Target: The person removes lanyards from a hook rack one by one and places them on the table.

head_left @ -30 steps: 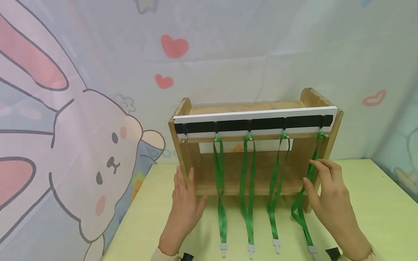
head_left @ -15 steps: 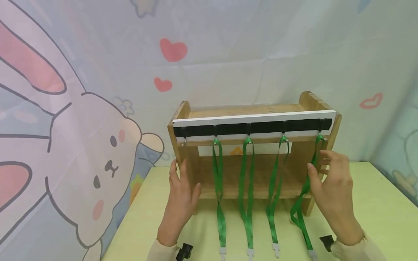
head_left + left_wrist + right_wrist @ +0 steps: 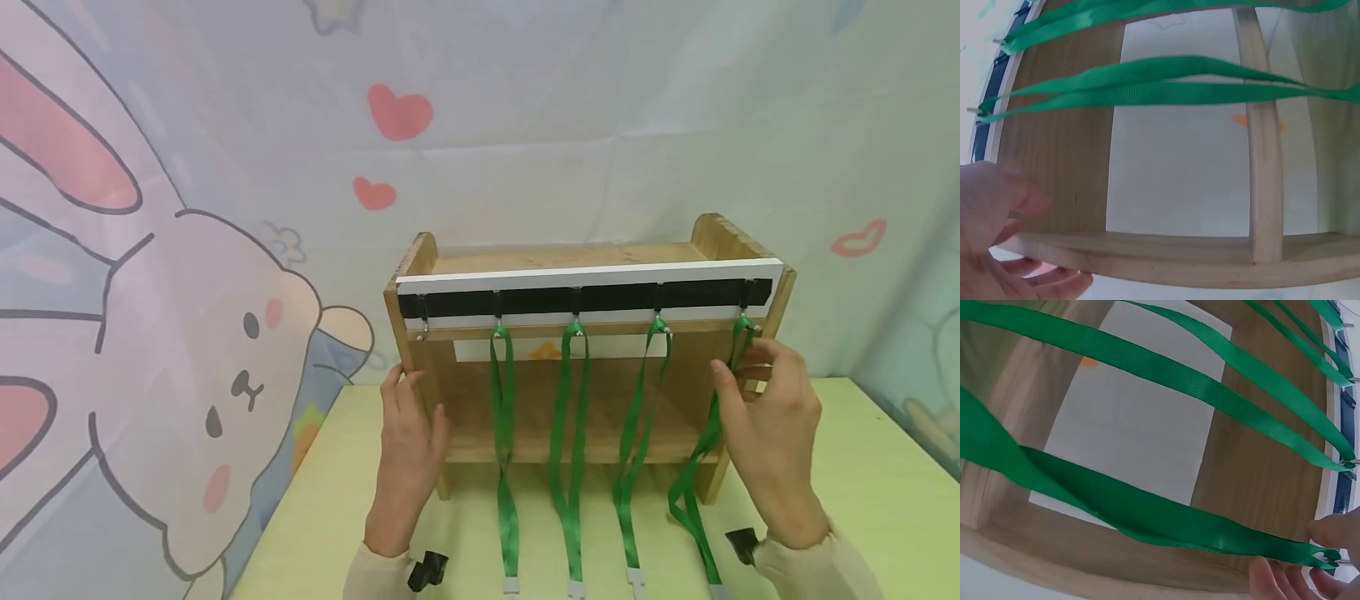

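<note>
A small wooden shelf [image 3: 420,350] carries a white-and-black strip of metal hooks [image 3: 615,297] along its top front. Several green lanyards [image 3: 502,392] with pale clips hang from the hooks. My left hand [image 3: 405,454] grips the shelf's left side panel, thumb on the inner side and fingers along the outside. The right hand [image 3: 776,425] is up by the rightmost lanyard [image 3: 738,350], just below its hook. In the right wrist view, the fingertips [image 3: 1263,578] and thumb lie on either side of that lanyard's top, loosely bent.
The hook at the far left [image 3: 422,325] holds no lanyard. Shelf and clips are over a yellow-green tabletop [image 3: 322,500]. A cloth backdrop [image 3: 615,125] with a printed rabbit and hearts hangs behind it. Black camera mounts [image 3: 428,571] sit at the wrists.
My left hand has moved up against the left side panel. The right hand has moved up from the rightmost lanyard's middle toward its hook. The lanyards still hang from the same hooks.
</note>
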Available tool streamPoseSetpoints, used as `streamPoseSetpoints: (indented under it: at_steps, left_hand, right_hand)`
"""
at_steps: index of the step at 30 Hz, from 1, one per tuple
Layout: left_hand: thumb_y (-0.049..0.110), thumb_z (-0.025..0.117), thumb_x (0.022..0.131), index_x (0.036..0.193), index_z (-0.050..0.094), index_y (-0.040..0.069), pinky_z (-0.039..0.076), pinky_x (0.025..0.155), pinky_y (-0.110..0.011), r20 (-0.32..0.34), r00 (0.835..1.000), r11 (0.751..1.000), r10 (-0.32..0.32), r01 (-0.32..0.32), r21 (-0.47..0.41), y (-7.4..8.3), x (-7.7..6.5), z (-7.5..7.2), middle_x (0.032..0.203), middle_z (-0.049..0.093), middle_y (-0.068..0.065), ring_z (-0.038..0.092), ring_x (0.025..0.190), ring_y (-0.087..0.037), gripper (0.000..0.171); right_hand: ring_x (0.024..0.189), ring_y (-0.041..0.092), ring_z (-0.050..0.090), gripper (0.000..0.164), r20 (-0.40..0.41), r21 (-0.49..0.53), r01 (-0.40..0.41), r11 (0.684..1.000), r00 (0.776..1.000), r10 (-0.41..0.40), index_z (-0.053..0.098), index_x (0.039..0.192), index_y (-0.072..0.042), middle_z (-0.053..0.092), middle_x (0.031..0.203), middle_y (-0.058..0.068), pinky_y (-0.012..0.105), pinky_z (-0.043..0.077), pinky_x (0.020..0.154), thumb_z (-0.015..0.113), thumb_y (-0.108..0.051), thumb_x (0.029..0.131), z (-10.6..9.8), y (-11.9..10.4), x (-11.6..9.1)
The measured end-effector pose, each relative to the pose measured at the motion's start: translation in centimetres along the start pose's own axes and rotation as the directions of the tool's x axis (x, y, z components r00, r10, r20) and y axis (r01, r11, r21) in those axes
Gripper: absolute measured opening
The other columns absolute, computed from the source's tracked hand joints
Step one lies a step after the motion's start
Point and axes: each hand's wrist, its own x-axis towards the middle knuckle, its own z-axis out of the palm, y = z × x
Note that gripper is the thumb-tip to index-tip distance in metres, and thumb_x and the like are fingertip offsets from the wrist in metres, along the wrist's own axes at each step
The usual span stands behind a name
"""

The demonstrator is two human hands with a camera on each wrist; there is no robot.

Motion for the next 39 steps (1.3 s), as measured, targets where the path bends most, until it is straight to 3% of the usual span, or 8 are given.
streamPoseSetpoints:
  at_steps: [3,6,11,18,24,29,33,39]
  left_hand:
    - [-0.013,0.064,0.088,0.126,0.040,-0.007,0.060,0.076,-0.049,-0.050,0.999,0.999,-0.017,0.014,-0.049,-0.4,0.4,-0.1,0.131,0.044,-0.031,0.061,0.104,-0.045,0.045]
    - [-0.014,0.065,0.089,0.127,0.038,-0.005,0.061,0.075,-0.048,-0.075,0.996,0.995,-0.056,0.049,-0.083,-0.7,0.8,-0.1,0.120,0.052,-0.030,0.063,0.103,-0.043,0.048]
    - [-0.014,0.068,0.088,0.137,0.035,-0.003,0.061,0.071,-0.046,-0.087,0.989,0.989,-0.121,0.113,-0.100,-1.0,1.1,-0.2,0.120,0.056,-0.029,0.067,0.095,-0.039,0.060]
    - [-0.018,0.067,0.086,0.140,0.043,-0.007,0.062,0.066,-0.044,-0.097,0.993,0.994,-0.073,0.064,-0.094,-1.3,1.4,-0.1,0.116,0.058,-0.025,0.066,0.092,-0.038,0.060]
    - [-0.016,0.067,0.087,0.140,0.044,-0.007,0.062,0.065,-0.044,-0.093,0.992,0.991,-0.088,0.077,-0.109,-1.4,1.2,0.1,0.116,0.058,-0.025,0.065,0.092,-0.037,0.058]
    - [-0.017,0.066,0.088,0.140,0.043,-0.007,0.062,0.066,-0.045,-0.086,0.992,0.990,-0.094,0.084,-0.116,-1.6,0.9,0.5,0.117,0.057,-0.025,0.065,0.093,-0.038,0.058]
    - [-0.016,0.067,0.088,0.140,0.044,-0.007,0.062,0.066,-0.044,-0.075,0.993,0.990,-0.094,0.085,-0.110,-1.6,0.9,0.4,0.116,0.057,-0.025,0.065,0.093,-0.038,0.058]
    - [-0.015,0.067,0.089,0.140,0.044,-0.006,0.062,0.067,-0.046,-0.070,0.992,0.989,-0.103,0.095,-0.110,-1.7,1.2,0.2,0.117,0.057,-0.025,0.066,0.094,-0.038,0.056]
  right_hand:
    - [0.080,-0.014,0.048,0.035,-0.019,-0.002,-0.014,1.000,1.000,0.014,0.060,0.115,0.015,0.064,0.095,0.026,-0.003,0.037,0.069,0.076,0.005,0.086,0.2,0.0,0.3]
    - [0.080,-0.012,0.047,0.030,-0.027,-0.011,-0.021,1.000,0.999,0.021,0.061,0.111,0.014,0.065,0.092,0.025,0.000,0.036,0.068,0.075,0.004,0.087,0.5,-0.1,0.5]
    - [0.079,-0.015,0.046,0.023,-0.036,-0.012,-0.023,1.000,0.999,0.023,0.062,0.107,0.015,0.067,0.088,0.025,-0.001,0.035,0.067,0.072,0.005,0.089,0.7,-0.2,0.5]
    - [0.079,-0.020,0.046,0.016,-0.085,0.004,-0.023,1.000,0.996,0.024,0.065,0.103,0.015,0.068,0.086,0.027,-0.003,0.035,0.066,0.068,0.006,0.091,0.7,-0.1,0.7]
    - [0.076,-0.020,0.050,0.015,-0.103,0.044,-0.074,0.996,0.992,0.078,0.067,0.102,0.014,0.069,0.085,0.025,-0.002,0.036,0.064,0.068,0.005,0.091,0.2,-0.2,0.9]
    - [0.077,-0.015,0.056,0.014,-0.107,0.092,-0.132,0.987,0.984,0.141,0.069,0.102,0.012,0.067,0.085,-0.007,0.001,0.044,0.068,0.068,0.005,0.091,-0.9,-0.6,0.6]
    - [0.078,-0.008,0.061,0.014,-0.074,0.147,-0.196,0.970,0.975,0.208,0.069,0.102,0.013,0.061,0.086,-0.023,0.004,0.048,0.069,0.068,0.004,0.091,-1.9,-0.9,-0.1]
    - [0.085,-0.002,0.066,0.012,0.055,0.194,-0.352,0.916,0.936,0.348,0.068,0.103,0.010,0.065,0.087,-0.014,0.008,0.052,0.072,0.067,0.003,0.093,-2.9,-1.3,-0.7]
